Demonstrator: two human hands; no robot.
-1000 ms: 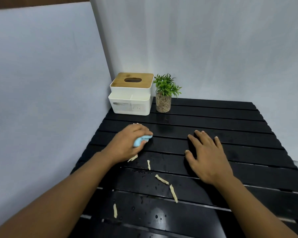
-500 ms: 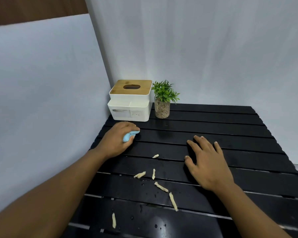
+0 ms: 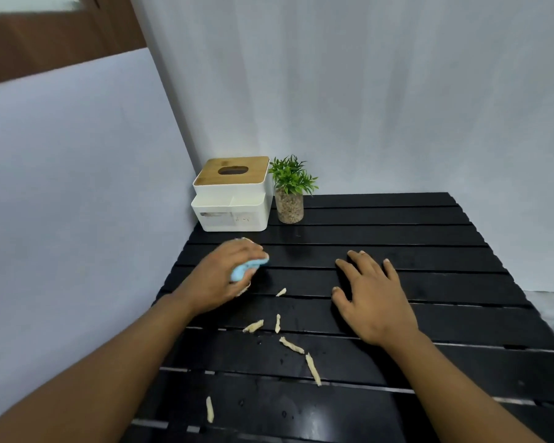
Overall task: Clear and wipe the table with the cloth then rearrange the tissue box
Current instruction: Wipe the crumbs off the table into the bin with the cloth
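Observation:
My left hand [image 3: 219,276] grips a bunched light blue cloth [image 3: 248,269] and presses it on the black slatted table [image 3: 429,251], just in front of the tissue box. The white tissue box [image 3: 232,195] with a wooden lid stands in the far left corner against the wall. My right hand [image 3: 370,295] lies flat on the table, fingers spread, holding nothing. Several pale crumb strips [image 3: 290,345] are scattered on the wet slats between my arms.
A small green plant in a glass jar [image 3: 290,193] stands right beside the tissue box. Grey walls close the left and back sides. One more strip [image 3: 209,409] lies near the front edge. The table's right edge drops off at far right.
My left hand swept the cloth away from me and left, then slightly back right, leaving more strips exposed behind it. The right hand stayed put. The camera tilted up.

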